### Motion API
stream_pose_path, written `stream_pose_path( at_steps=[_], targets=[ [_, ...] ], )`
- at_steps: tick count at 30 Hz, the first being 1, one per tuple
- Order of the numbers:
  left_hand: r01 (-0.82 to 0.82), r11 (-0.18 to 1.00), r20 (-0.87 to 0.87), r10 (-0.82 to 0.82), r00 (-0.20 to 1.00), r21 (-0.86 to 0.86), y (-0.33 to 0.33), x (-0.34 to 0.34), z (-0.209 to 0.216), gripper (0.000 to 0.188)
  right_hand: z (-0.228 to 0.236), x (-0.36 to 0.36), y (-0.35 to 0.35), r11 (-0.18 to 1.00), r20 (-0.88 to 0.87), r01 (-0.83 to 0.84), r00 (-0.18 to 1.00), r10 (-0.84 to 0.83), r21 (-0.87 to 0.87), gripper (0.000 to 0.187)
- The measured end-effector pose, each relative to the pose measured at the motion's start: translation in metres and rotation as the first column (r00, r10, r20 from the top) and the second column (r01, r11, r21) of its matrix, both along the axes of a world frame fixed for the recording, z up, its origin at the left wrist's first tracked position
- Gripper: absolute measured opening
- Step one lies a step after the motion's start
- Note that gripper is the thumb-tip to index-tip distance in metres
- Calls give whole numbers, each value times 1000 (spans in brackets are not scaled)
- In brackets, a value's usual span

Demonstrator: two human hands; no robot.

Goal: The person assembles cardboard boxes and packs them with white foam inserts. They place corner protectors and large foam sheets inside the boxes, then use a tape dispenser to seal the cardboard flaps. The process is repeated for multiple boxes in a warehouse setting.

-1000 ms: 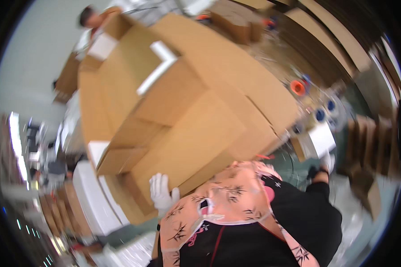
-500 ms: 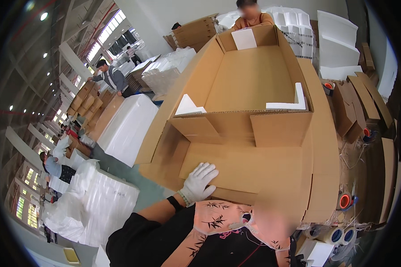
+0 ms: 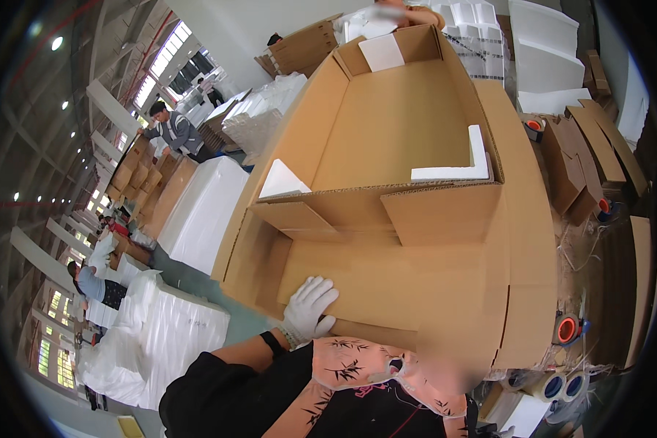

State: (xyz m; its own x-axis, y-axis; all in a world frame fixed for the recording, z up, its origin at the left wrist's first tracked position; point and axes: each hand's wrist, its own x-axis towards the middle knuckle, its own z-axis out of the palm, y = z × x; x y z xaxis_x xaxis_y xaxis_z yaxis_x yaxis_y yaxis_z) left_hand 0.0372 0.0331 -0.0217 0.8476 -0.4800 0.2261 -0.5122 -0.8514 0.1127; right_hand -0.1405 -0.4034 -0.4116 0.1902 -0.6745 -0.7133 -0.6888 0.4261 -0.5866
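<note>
A white knitted glove covers my left hand (image 3: 310, 306). The hand lies at the left part of the near edge of an open cardboard carton (image 3: 416, 274), its fingers stretched into it and its thumb apart. Nothing shows in that hand. Just beyond stands a longer open carton (image 3: 387, 120), whose short brown flaps (image 3: 445, 215) hang toward me. White foam corner pieces sit inside it: one at its near left (image 3: 282, 180), one at its near right (image 3: 460, 168). A flat white piece (image 3: 382, 53) leans on its far wall. My right hand does not appear.
A person's orange sleeve (image 3: 420, 16) shows at the far end of the long carton. Tape dispensers (image 3: 566, 330) and folded cardboard (image 3: 569, 168) lie on the right. White wrapped stacks (image 3: 175, 328) stand on the left, with people working beyond.
My left hand has slid a little left and toward me, and its fingers are closer together. The view has shifted slightly. The far person has bent lower.
</note>
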Motion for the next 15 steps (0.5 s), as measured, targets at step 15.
stream_pose_path(
  at_steps=[15],
  targets=[
    [-13,998,15,14,1000,-62,14,-4,2,59,117,54,-88,943,327,223,935,-135,-248,43]
  ],
)
